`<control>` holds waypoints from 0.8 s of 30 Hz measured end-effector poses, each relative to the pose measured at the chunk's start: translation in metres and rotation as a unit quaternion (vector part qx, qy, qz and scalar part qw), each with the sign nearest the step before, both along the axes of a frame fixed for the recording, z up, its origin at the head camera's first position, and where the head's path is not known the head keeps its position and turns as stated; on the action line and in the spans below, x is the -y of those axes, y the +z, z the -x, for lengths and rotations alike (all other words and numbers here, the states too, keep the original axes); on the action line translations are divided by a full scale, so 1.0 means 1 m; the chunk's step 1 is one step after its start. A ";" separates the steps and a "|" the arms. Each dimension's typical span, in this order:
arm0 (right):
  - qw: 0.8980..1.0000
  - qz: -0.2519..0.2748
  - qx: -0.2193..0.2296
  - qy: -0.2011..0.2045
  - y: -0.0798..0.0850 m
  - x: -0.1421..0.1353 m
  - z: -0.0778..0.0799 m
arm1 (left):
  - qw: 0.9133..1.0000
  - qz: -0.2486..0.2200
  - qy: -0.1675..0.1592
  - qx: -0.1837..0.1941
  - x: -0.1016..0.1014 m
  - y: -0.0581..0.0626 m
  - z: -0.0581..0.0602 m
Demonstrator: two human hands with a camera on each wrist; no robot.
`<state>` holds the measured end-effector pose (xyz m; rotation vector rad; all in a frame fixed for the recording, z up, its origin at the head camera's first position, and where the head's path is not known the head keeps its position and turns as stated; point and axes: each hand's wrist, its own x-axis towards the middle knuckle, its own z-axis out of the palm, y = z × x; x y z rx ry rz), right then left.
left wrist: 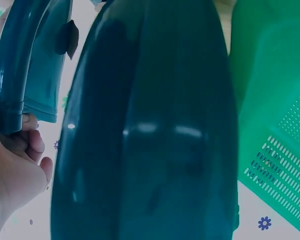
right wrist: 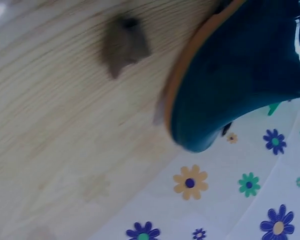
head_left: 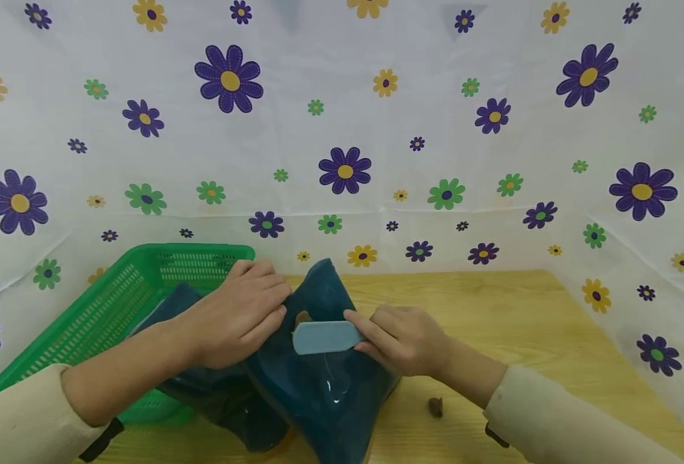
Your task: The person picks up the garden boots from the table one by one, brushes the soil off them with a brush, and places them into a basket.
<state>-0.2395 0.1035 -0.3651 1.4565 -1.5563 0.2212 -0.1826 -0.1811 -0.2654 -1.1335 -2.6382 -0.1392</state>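
Two glossy dark teal boots lie in the head view. My left hand (head_left: 243, 316) grips the nearer boot (head_left: 347, 399) by its upper left part; in the left wrist view its fingers (left wrist: 35, 142) curl at the rim of the shaft. My right hand (head_left: 402, 338) holds a light blue flat, oblong-headed tool (head_left: 325, 338) across that boot, beside a brownish patch (head_left: 303, 317). The tool's underside is hidden. The other boot (left wrist: 155, 100) fills the middle of the left wrist view. The right wrist view shows a boot's brown sole edge (right wrist: 177, 75).
A green perforated basket (head_left: 138, 258) stands at the left, with part of the other boot over it. On the wooden table (head_left: 492, 322) lies a small brown lump (head_left: 436, 406), right of the boots. A flower-patterned white sheet (head_left: 295, 129) walls the table's back and sides.
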 end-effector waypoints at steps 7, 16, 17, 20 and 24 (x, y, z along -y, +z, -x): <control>1.000 -0.012 -0.014 -0.020 0.005 0.010 0.005 | 1.000 -0.004 -0.005 -0.007 0.002 0.002 -0.004; 0.999 -0.031 0.001 -0.038 -0.008 -0.009 0.015 | 1.000 0.004 -0.001 -0.001 0.003 0.000 -0.005; 0.999 -0.028 0.001 -0.033 -0.008 -0.009 0.015 | 1.000 0.004 0.000 -0.003 0.003 -0.001 -0.004; 1.000 -0.015 -0.002 -0.003 -0.007 -0.008 0.011 | 1.000 0.003 0.002 -0.003 0.002 0.000 -0.004; 1.000 0.001 -0.008 0.024 -0.004 -0.005 0.008 | 1.000 0.001 0.003 -0.005 -0.001 0.001 -0.004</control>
